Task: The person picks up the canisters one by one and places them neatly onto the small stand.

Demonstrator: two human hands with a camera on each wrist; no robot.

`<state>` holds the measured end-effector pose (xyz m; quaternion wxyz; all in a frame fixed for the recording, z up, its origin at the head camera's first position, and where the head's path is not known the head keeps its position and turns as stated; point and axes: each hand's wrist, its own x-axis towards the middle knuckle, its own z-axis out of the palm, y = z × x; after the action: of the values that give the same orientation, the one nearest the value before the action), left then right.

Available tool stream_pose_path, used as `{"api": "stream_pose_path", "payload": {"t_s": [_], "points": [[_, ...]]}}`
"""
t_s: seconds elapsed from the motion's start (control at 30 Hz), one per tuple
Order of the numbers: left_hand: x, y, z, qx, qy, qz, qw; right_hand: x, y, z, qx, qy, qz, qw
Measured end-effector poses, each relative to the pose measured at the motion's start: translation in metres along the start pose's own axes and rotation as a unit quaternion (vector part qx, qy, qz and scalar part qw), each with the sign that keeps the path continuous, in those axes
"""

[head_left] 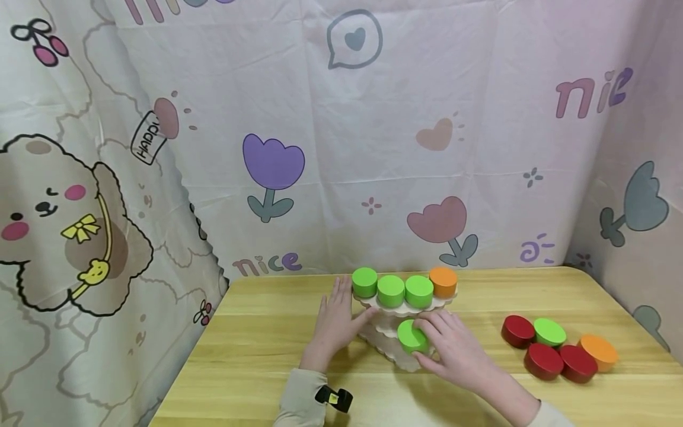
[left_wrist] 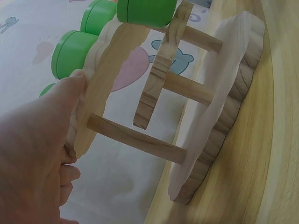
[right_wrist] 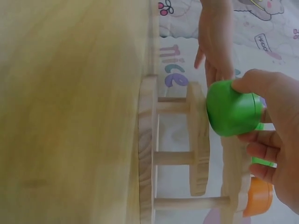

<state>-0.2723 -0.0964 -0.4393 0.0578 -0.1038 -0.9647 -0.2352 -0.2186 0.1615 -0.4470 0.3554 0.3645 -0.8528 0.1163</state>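
Note:
A pale wooden tiered stand with scalloped edges [head_left: 392,350] is on the table. Along its top tier sit three green round boxes [head_left: 391,291] and an orange round box [head_left: 443,281]. My left hand [head_left: 337,320] holds the left end of the top tier, its thumb [left_wrist: 70,88] on the near edge. Between thumb and fingers, my right hand [head_left: 453,350] grips another green round box [right_wrist: 233,108], with a seam round its side. That box overlaps the middle tier [right_wrist: 199,154] in the right wrist view. Round pegs [left_wrist: 138,139] join the tiers.
On the wooden table [head_left: 240,356], to the right, several round boxes lie in a cluster: dark red [head_left: 543,361], green [head_left: 549,333] and orange [head_left: 599,351]. A printed cloth [head_left: 363,154] hangs behind the table and along its sides.

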Motion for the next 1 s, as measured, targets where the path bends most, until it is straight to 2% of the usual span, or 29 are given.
{"api": "stream_pose_path", "payload": {"t_s": [0.5,0.8,1.0], "points": [[-0.001,0.002,0.000,0.001,0.006,0.006,1.0000,0.003,-0.004,0.005,0.008,0.025,0.024,0.999],[-0.001,0.003,-0.001,-0.004,0.009,0.007,0.9999,0.010,-0.005,0.005,0.029,0.050,-0.007,0.998],[-0.001,0.002,-0.002,-0.001,0.012,0.009,0.9999,0.017,-0.008,0.010,0.013,0.049,-0.030,0.998]]}}
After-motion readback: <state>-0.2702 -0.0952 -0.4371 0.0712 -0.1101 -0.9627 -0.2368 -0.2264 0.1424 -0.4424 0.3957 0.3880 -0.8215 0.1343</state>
